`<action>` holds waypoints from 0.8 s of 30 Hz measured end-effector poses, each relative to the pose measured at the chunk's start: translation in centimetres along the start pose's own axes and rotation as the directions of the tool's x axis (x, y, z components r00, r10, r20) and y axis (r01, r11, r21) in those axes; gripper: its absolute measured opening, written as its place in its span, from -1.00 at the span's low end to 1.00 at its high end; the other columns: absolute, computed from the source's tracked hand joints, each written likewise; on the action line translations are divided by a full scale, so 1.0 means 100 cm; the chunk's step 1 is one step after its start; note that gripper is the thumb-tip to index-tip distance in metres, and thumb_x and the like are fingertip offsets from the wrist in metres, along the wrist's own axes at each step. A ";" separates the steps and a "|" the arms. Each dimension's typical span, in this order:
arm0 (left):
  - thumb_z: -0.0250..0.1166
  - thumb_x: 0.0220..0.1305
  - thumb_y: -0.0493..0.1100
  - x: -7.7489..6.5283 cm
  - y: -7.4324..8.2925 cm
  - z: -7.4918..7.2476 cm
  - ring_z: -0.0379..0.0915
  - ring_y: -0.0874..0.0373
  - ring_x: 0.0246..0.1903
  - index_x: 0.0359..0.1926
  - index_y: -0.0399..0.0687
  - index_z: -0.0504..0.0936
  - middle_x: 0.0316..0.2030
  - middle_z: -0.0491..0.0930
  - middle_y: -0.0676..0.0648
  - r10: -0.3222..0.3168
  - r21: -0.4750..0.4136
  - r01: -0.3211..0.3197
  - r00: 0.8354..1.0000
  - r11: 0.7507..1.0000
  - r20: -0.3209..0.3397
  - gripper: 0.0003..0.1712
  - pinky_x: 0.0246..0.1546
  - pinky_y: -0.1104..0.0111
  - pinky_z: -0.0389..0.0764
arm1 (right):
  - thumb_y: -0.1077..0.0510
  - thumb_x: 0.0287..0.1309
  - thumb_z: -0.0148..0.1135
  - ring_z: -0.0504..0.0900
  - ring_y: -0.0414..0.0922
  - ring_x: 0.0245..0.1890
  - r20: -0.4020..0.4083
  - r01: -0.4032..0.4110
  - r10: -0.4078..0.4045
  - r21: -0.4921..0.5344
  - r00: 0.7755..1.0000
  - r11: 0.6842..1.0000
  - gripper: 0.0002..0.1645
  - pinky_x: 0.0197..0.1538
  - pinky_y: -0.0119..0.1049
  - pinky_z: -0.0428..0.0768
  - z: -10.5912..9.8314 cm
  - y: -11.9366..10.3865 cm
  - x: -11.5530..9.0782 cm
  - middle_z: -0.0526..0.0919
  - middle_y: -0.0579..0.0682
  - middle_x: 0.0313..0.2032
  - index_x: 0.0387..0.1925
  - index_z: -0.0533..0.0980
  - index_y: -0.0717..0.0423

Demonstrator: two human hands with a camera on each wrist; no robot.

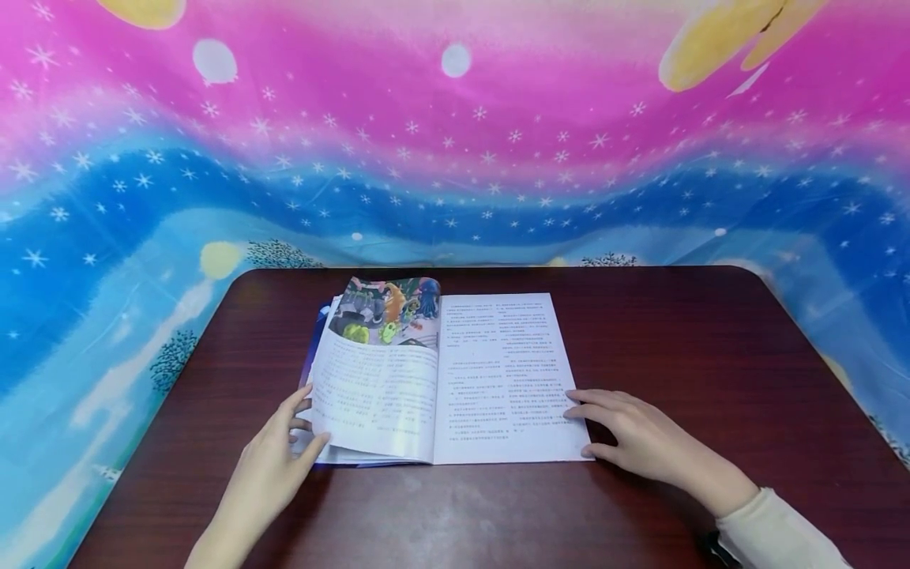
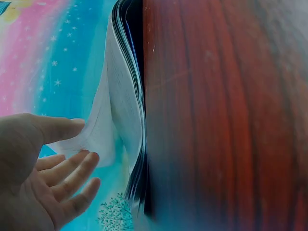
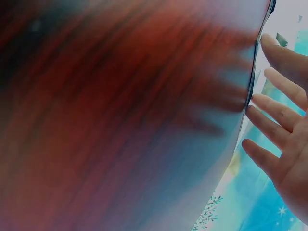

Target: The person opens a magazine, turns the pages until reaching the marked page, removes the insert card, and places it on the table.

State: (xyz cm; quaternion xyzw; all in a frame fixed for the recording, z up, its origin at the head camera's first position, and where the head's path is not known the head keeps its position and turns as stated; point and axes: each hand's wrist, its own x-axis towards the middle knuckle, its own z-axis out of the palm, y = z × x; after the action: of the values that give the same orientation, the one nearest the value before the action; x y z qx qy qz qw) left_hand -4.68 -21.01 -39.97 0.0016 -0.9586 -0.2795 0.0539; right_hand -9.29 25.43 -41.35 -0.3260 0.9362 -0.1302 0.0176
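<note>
An open magazine (image 1: 502, 379) lies on the table, with text on the right page and a colour picture atop the left page (image 1: 377, 395). That left page bows upward, its outer edge raised over the pages beneath. My left hand (image 1: 273, 450) is at this edge, thumb by the lower corner and fingers apart. In the left wrist view, the lifted white page (image 2: 98, 139) shows between the thumb and the loosely extended fingers of the left hand (image 2: 53, 173). My right hand (image 1: 640, 431) rests its spread fingertips at the right page's outer edge; the right wrist view shows these fingers (image 3: 272, 108) extended.
The dark reddish-brown wooden table (image 1: 455, 521) has rounded far corners. Behind and beside it hangs a pink and blue cloth (image 1: 455, 158) with snowflakes. A blue cover edge (image 1: 313, 344) juts out under the left pages. A pale sleeve (image 1: 782, 525) covers the right forearm.
</note>
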 end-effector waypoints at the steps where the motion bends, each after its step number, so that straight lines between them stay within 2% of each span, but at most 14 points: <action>1: 0.44 0.18 -0.24 0.000 -0.001 0.000 0.59 -0.09 -0.12 0.40 -0.25 0.25 0.11 0.55 -0.31 -0.008 0.004 0.008 1.000 1.000 0.013 -0.17 -0.13 -0.06 0.61 | 0.08 -0.04 0.57 0.51 0.06 0.21 0.004 -0.003 0.003 0.002 1.000 1.000 -0.43 0.17 0.09 0.49 0.000 0.000 0.000 0.51 0.04 0.26 0.07 0.62 0.01; 8: 0.43 0.22 -0.13 0.000 -0.011 -0.003 0.55 -0.17 -0.07 0.41 -0.30 0.23 0.07 0.52 -0.35 -0.069 0.067 0.063 0.994 0.996 0.085 -0.15 -0.15 -0.10 0.56 | 0.07 -0.02 0.55 0.48 0.08 0.23 0.029 -0.023 0.023 0.012 0.999 1.000 -0.43 0.19 0.11 0.47 0.001 0.000 0.001 0.49 0.06 0.28 0.09 0.62 0.01; 11: 0.43 0.22 -0.12 0.001 -0.016 -0.004 0.54 -0.18 -0.07 0.38 -0.29 0.29 0.07 0.50 -0.36 -0.073 0.092 0.064 0.992 0.994 0.100 -0.20 -0.14 -0.12 0.55 | 0.08 -0.01 0.55 0.47 0.09 0.25 0.042 -0.037 0.037 0.019 0.998 0.999 -0.42 0.21 0.13 0.46 0.001 0.000 0.001 0.48 0.06 0.29 0.10 0.62 0.01; 19: 0.43 0.22 -0.15 0.003 -0.026 -0.004 0.56 -0.16 0.00 0.25 -0.23 0.48 0.16 0.48 -0.30 -0.026 0.120 0.013 0.994 0.993 0.108 -0.39 -0.09 -0.14 0.53 | 0.08 -0.03 0.56 0.46 0.09 0.26 0.055 -0.051 0.050 0.028 0.997 0.998 -0.41 0.20 0.13 0.45 0.000 -0.001 0.002 0.48 0.05 0.29 0.11 0.61 0.00; 24: 0.44 0.20 -0.16 0.007 -0.029 -0.001 0.45 -0.24 0.14 0.22 -0.23 0.53 0.20 0.47 -0.31 0.039 0.122 -0.056 0.990 0.991 0.135 -0.42 0.06 -0.17 0.47 | 0.06 -0.04 0.57 0.45 0.10 0.27 0.060 -0.052 0.050 0.030 0.997 0.998 -0.38 0.21 0.14 0.45 -0.001 0.000 0.004 0.46 0.04 0.31 0.12 0.61 -0.01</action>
State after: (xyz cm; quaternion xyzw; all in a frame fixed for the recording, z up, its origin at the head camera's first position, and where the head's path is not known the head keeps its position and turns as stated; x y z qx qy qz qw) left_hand -5.47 -23.51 -41.33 -0.0365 -0.9755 -0.2168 -0.0034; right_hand -9.59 25.23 -41.27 -0.3054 0.9411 -0.1346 0.0535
